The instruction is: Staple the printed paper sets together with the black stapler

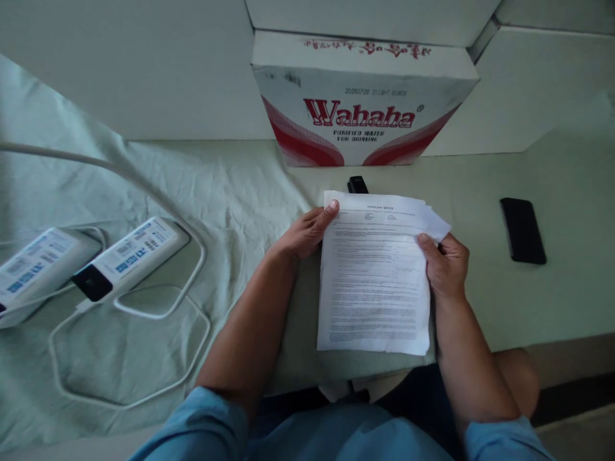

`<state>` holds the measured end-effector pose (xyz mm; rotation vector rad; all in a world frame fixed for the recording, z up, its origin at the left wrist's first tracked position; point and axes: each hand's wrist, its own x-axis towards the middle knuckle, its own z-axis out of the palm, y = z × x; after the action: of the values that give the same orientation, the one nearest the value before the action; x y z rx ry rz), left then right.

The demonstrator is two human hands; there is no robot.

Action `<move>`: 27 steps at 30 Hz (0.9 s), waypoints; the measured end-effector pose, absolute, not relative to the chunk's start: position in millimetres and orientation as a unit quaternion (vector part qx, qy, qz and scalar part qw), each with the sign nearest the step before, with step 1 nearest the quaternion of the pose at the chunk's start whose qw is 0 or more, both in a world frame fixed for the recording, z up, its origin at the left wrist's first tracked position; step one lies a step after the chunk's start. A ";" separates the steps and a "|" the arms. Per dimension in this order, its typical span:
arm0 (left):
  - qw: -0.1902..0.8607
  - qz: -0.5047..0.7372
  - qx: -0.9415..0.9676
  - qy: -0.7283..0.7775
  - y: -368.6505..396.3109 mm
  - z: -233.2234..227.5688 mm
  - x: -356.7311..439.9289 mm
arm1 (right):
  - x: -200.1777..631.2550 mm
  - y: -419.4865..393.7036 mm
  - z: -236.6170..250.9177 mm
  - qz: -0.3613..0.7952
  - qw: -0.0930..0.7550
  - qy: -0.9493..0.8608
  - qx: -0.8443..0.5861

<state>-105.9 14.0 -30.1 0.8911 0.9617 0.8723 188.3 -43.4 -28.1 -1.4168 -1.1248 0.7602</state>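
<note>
A small stack of printed paper sheets (375, 282) is held in front of me over the cloth-covered table, its lines of text facing up. At its upper left edge, my left hand (310, 230) grips with the thumb on top and the fingers behind. My right hand (444, 262) pinches the upper right edge, thumb in front, the other fingers hidden behind the paper. A corner of a sheet fans out at the top right, above the right thumb. Just beyond the top edge of the paper, a small black object (357, 184) is partly covered.
A white and red Wahaha water carton (365, 121) stands at the back against large white boxes (192, 70). A black phone (523, 230) lies on the right. On the left are two white power banks (139, 250) with a looping white cable (202, 256) on the green cloth (250, 211).
</note>
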 end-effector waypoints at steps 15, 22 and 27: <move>0.692 0.368 0.425 0.452 15.9 -17.1 -100.9 | 188.0 -42.4 -24.6 0.333 0.534 -0.473 -0.617; 0.683 0.379 0.444 0.439 17.0 -20.0 -102.8 | 190.6 -41.9 -29.4 0.315 0.479 -0.515 -0.637; 0.680 0.378 0.467 0.421 16.9 -16.5 -103.3 | 192.4 -41.9 -29.4 0.269 0.457 -0.535 -0.658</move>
<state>-103.3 16.9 -16.5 1.0480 0.9456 0.8494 192.4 -41.9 -29.4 -1.6214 -1.3190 0.6619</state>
